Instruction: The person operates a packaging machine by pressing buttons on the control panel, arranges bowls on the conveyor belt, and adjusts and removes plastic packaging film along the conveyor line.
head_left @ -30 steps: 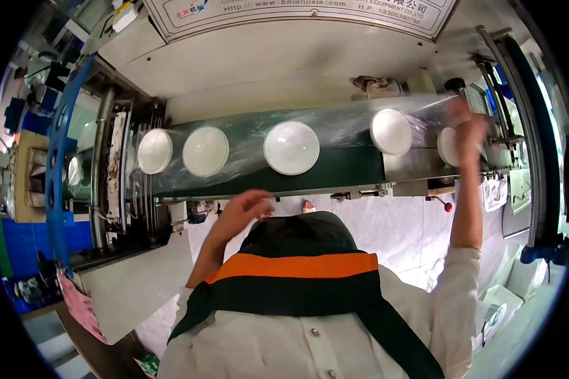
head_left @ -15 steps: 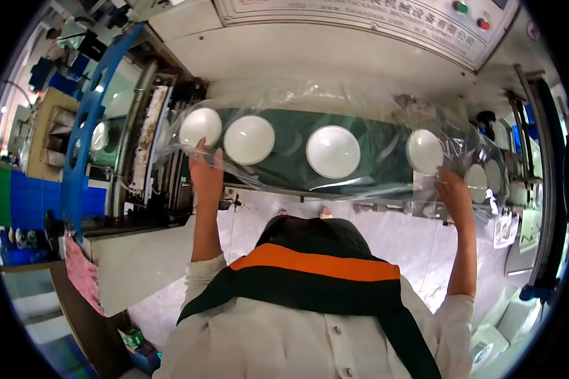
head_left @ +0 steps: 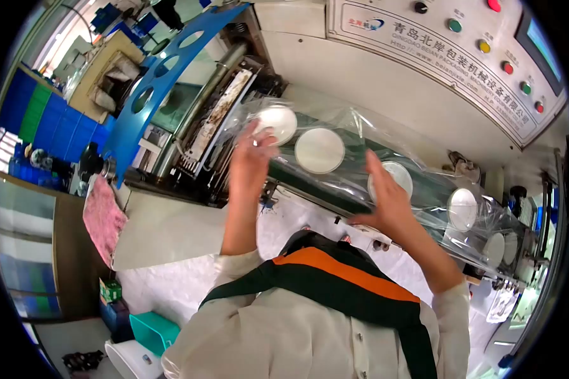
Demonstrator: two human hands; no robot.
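Observation:
Several round white dishes lie in a row under clear plastic film (head_left: 354,136) on the green conveyor belt (head_left: 310,183). My left hand (head_left: 251,155) is at the near edge of the leftmost dish (head_left: 279,121), fingers bent; whether they grip the film is hidden by blur. The second dish (head_left: 320,151) lies between my hands. My right hand (head_left: 389,192) is spread over the film, partly covering the third dish (head_left: 398,179). Farther right, another dish (head_left: 463,210) sits under the wrinkled film.
A machine panel with buttons (head_left: 449,63) stands behind the belt. At the left are a blue plate with round holes (head_left: 164,69), a metal roller (head_left: 196,114) and a pink cloth (head_left: 103,218). A teal bin (head_left: 153,333) stands on the floor at lower left.
The view has turned, so the belt now slants down to the right. My right hand has moved left along the row, from the fourth dish to the third. My left hand remains by the leftmost dish.

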